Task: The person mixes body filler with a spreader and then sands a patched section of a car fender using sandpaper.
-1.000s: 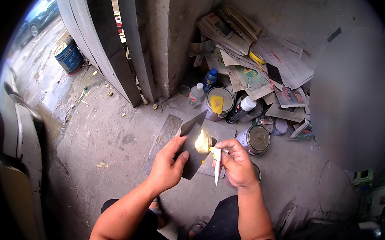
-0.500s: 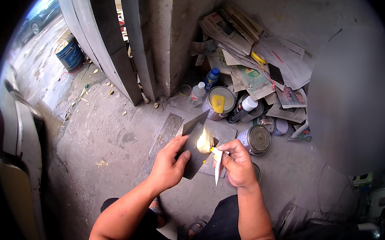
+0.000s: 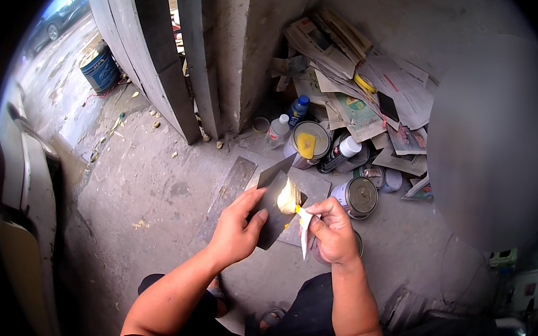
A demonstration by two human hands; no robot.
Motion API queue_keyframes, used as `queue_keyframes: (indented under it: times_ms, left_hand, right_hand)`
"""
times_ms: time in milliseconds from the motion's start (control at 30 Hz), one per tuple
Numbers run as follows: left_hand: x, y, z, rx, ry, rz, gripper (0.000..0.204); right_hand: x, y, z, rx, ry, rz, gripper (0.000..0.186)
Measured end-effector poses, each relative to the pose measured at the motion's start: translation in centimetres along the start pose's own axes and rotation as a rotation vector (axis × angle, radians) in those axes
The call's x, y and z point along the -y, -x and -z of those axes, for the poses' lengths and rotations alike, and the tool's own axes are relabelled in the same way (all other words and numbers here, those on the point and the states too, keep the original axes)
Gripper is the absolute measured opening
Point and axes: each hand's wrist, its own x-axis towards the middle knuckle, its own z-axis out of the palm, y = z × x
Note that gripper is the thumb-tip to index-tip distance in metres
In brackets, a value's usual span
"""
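The left hand (image 3: 238,226) holds dark flat plates (image 3: 272,229) with cream paste (image 3: 289,197); the right hand (image 3: 335,233) pinches a white tube (image 3: 305,234).

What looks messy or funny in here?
The newspapers by the wall lie in a crooked heap, not a neat stack. Pale crumbs litter the floor left of the left hand, maybe spilled.

Bare forearms (image 3: 356,302) reach forward, left hand (image 3: 237,227) gripping, right hand (image 3: 334,232) pinching.
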Motion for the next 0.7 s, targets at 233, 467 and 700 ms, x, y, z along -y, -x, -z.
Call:
queue_keyframes:
  times_ms: [233,467,700]
  left_hand:
    - [0.5,0.0,-0.2,-0.007,-0.015,0.006,0.04]
    - [0.2,0.0,0.2,0.058,0.202,0.196,0.043]
    - [0.4,-0.4,0.4,0.032,0.518,0.359,0.048]
  right_hand:
    - [-0.1,0.1,0.2,0.006,0.044,-0.032,0.013]
    - [0.7,1.1,0.7,0.04,-0.225,-0.047,0.017]
    - [3.8,1.6,4.5,-0.162,-0.241,0.094,0.034]
